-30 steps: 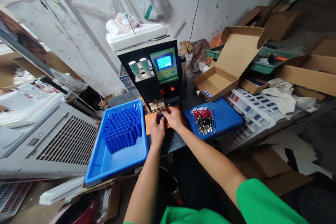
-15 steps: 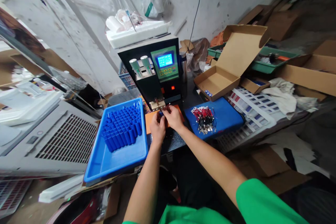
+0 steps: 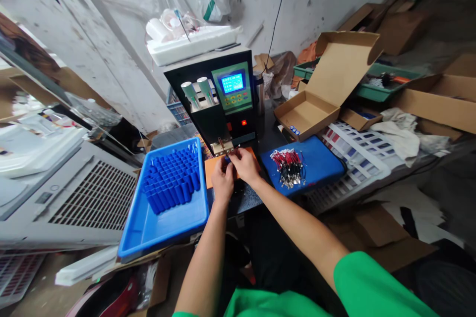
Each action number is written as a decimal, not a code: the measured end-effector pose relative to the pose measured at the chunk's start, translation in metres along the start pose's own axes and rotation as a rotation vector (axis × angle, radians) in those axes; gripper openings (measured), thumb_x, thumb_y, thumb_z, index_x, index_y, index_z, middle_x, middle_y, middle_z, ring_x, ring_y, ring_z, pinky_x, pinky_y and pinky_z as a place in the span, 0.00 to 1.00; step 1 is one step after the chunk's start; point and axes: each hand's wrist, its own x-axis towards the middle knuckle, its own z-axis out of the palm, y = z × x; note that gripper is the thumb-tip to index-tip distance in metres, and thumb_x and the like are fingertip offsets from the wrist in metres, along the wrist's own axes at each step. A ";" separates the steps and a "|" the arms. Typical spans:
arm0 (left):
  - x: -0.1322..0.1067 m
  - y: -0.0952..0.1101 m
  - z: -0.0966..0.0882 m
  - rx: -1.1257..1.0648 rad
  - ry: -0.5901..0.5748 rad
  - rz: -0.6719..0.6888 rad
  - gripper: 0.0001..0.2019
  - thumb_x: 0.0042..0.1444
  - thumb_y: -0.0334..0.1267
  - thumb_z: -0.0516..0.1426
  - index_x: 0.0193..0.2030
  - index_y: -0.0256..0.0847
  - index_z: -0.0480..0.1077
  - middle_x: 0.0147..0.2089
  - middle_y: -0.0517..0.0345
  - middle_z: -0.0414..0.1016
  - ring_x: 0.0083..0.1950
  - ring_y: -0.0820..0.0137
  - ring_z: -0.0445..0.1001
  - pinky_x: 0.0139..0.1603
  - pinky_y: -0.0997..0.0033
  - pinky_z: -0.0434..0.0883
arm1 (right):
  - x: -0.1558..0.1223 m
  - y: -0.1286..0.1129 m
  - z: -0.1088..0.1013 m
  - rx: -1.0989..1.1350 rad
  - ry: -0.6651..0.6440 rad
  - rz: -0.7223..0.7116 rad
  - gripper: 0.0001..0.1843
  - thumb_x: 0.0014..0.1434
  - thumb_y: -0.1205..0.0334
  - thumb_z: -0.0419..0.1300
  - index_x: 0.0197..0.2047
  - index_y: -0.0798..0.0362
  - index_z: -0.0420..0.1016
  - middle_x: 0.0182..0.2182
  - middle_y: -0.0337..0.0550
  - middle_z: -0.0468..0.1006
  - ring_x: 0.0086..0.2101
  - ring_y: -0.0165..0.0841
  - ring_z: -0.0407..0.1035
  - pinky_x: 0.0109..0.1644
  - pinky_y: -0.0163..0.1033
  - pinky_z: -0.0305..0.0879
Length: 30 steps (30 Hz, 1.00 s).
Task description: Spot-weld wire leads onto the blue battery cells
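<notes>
My left hand is closed around a small blue cylindrical battery cell, mostly hidden by the fingers. Against it, my right hand pinches at the cell's far end; whatever lies between those fingertips is too small to make out. Both hands are over an orange block, just below the thin copper-coloured electrodes of a black spot welder. The welder has a lit blue display. Beside my left hand, a blue tray holds many upright blue battery cells.
Right of my hands, a bundle of red and black wire leads lies on a blue pad. Behind it stands an open cardboard box. A white plastic crate is further right, and a grey-white slatted unit stands left.
The view has shifted slightly. Both hands keep nearly the same hold in front of the electrodes, with no other clear difference.
</notes>
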 end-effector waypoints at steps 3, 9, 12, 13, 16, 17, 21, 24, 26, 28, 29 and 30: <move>0.000 -0.002 0.001 -0.002 0.008 -0.008 0.15 0.61 0.42 0.55 0.51 0.39 0.72 0.44 0.52 0.79 0.42 0.66 0.77 0.46 0.65 0.73 | 0.001 -0.001 -0.001 0.013 -0.011 -0.001 0.12 0.59 0.52 0.60 0.32 0.52 0.73 0.32 0.45 0.81 0.34 0.38 0.74 0.38 0.38 0.67; 0.001 -0.004 0.001 0.054 0.016 -0.003 0.15 0.61 0.41 0.56 0.52 0.40 0.72 0.45 0.52 0.80 0.43 0.66 0.77 0.48 0.65 0.72 | 0.005 -0.001 -0.009 -0.002 -0.072 -0.013 0.11 0.59 0.53 0.61 0.33 0.52 0.74 0.33 0.44 0.81 0.35 0.37 0.75 0.41 0.38 0.68; 0.001 -0.003 0.000 0.040 0.012 0.026 0.15 0.61 0.40 0.55 0.53 0.40 0.72 0.46 0.52 0.80 0.43 0.66 0.78 0.49 0.65 0.72 | 0.005 0.001 -0.018 -0.021 -0.104 -0.046 0.10 0.59 0.53 0.61 0.34 0.52 0.74 0.34 0.43 0.81 0.36 0.35 0.75 0.44 0.38 0.68; 0.001 -0.003 0.000 0.038 0.013 0.034 0.15 0.61 0.40 0.55 0.52 0.40 0.72 0.46 0.52 0.80 0.44 0.66 0.78 0.49 0.65 0.72 | 0.005 0.002 -0.021 -0.030 -0.121 -0.055 0.10 0.58 0.54 0.61 0.34 0.52 0.74 0.34 0.43 0.81 0.36 0.35 0.75 0.44 0.38 0.68; 0.000 -0.003 0.000 0.053 0.024 0.041 0.14 0.61 0.41 0.56 0.51 0.41 0.73 0.45 0.52 0.80 0.43 0.66 0.78 0.49 0.64 0.73 | 0.005 0.004 -0.031 -0.081 -0.186 -0.061 0.10 0.57 0.55 0.62 0.32 0.53 0.74 0.31 0.42 0.80 0.33 0.34 0.73 0.40 0.37 0.67; 0.001 -0.003 0.000 0.062 0.029 0.038 0.13 0.61 0.41 0.56 0.51 0.41 0.73 0.45 0.52 0.80 0.43 0.65 0.78 0.49 0.64 0.73 | 0.005 0.005 -0.033 -0.103 -0.203 -0.060 0.10 0.57 0.55 0.62 0.31 0.53 0.74 0.30 0.42 0.79 0.32 0.34 0.72 0.38 0.37 0.66; 0.003 -0.006 0.002 0.063 0.037 0.021 0.14 0.60 0.42 0.57 0.50 0.41 0.73 0.44 0.52 0.80 0.44 0.64 0.78 0.50 0.62 0.73 | 0.008 0.006 -0.035 -0.162 -0.235 -0.066 0.10 0.56 0.57 0.62 0.27 0.54 0.74 0.27 0.40 0.77 0.30 0.32 0.68 0.35 0.36 0.62; 0.004 -0.006 0.001 -0.009 0.018 0.019 0.15 0.59 0.41 0.58 0.52 0.40 0.72 0.47 0.50 0.80 0.46 0.64 0.78 0.52 0.61 0.74 | 0.007 0.005 -0.034 -0.157 -0.223 -0.049 0.11 0.55 0.58 0.61 0.25 0.53 0.72 0.23 0.38 0.74 0.28 0.31 0.65 0.34 0.35 0.59; 0.001 -0.006 -0.002 -0.072 0.042 0.029 0.17 0.59 0.40 0.58 0.53 0.39 0.71 0.51 0.48 0.78 0.49 0.64 0.78 0.53 0.61 0.74 | 0.006 0.005 -0.034 -0.131 -0.208 -0.037 0.12 0.55 0.58 0.60 0.23 0.53 0.70 0.21 0.37 0.71 0.26 0.31 0.63 0.32 0.35 0.57; -0.006 -0.006 -0.007 -0.081 0.113 0.037 0.15 0.59 0.40 0.57 0.52 0.38 0.71 0.52 0.47 0.78 0.51 0.64 0.78 0.53 0.61 0.75 | 0.004 0.005 -0.034 -0.112 -0.199 -0.033 0.13 0.55 0.57 0.59 0.21 0.52 0.67 0.18 0.35 0.68 0.25 0.30 0.62 0.31 0.35 0.55; -0.010 -0.006 -0.010 -0.055 0.148 0.043 0.14 0.60 0.40 0.56 0.51 0.38 0.72 0.51 0.47 0.78 0.50 0.64 0.78 0.53 0.61 0.75 | 0.004 0.004 -0.034 -0.106 -0.197 -0.033 0.14 0.54 0.57 0.59 0.20 0.52 0.66 0.18 0.35 0.67 0.25 0.30 0.61 0.31 0.35 0.55; -0.016 -0.007 -0.013 -0.013 0.167 0.059 0.13 0.60 0.40 0.56 0.48 0.38 0.73 0.49 0.47 0.78 0.49 0.64 0.78 0.53 0.60 0.75 | 0.003 0.004 -0.034 -0.101 -0.196 -0.032 0.14 0.54 0.57 0.59 0.20 0.52 0.66 0.17 0.35 0.66 0.25 0.30 0.61 0.30 0.35 0.55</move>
